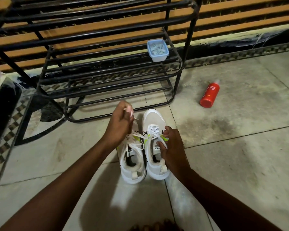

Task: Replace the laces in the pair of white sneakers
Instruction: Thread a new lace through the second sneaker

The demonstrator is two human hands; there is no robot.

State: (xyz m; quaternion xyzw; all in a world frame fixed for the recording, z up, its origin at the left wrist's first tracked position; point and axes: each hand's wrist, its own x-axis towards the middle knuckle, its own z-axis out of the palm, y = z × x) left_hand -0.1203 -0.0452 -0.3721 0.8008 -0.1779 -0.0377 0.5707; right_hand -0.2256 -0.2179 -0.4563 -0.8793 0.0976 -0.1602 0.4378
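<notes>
Two white sneakers are sitting side by side on a grey tiled floor point(240, 155), toes pointing away. Left hand point(122, 120) is hovering above the left sneaker point(132, 165), fingers curled, pinching a loose white lace point(135, 145) running up from it. Right hand point(172, 144) is gripping the right sneaker point(154, 119) at the tongue. Black metal shoe rack point(107, 90) is standing just beyond, carrying a blue-lidded plastic container point(158, 50). Red foam body wash bottle point(209, 94) is lying on the floor well to the right.
</notes>
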